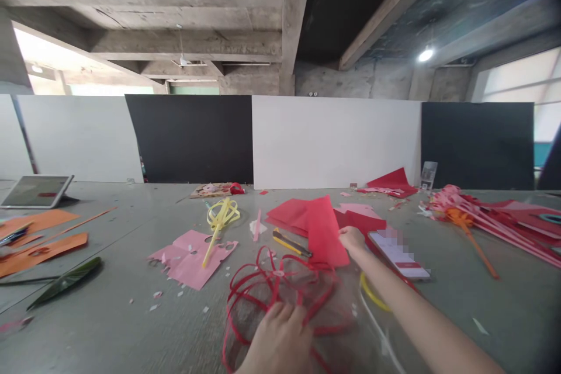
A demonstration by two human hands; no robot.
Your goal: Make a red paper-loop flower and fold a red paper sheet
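Note:
My left hand (pixel 280 333) is low in the middle, its fingers curled round a loose flower of looped red paper strips (pixel 245 289). The loops spread out beyond my knuckles, and some look blurred. Further off, my right hand (pixel 352 238) is closed on the right edge of a red paper sheet (pixel 323 232), which is partly raised and bent. More red paper (pixel 287 213) lies behind and under that sheet. Just left of the sheet lies a yellow-and-black utility knife (pixel 291 242). A phone (pixel 398 254) lies right of my right hand, partly behind my forearm.
Pink paper with cut holes (pixel 193 260) and a yellow looped-strip flower (pixel 222 213) lie to the left, among small scraps. Orange paper (pixel 48 254), a green leaf (pixel 68 281) and a tablet (pixel 37 191) are far left. Pink strips (pixel 486 219) pile up at right. A white cable (pixel 379 327) runs under my right forearm.

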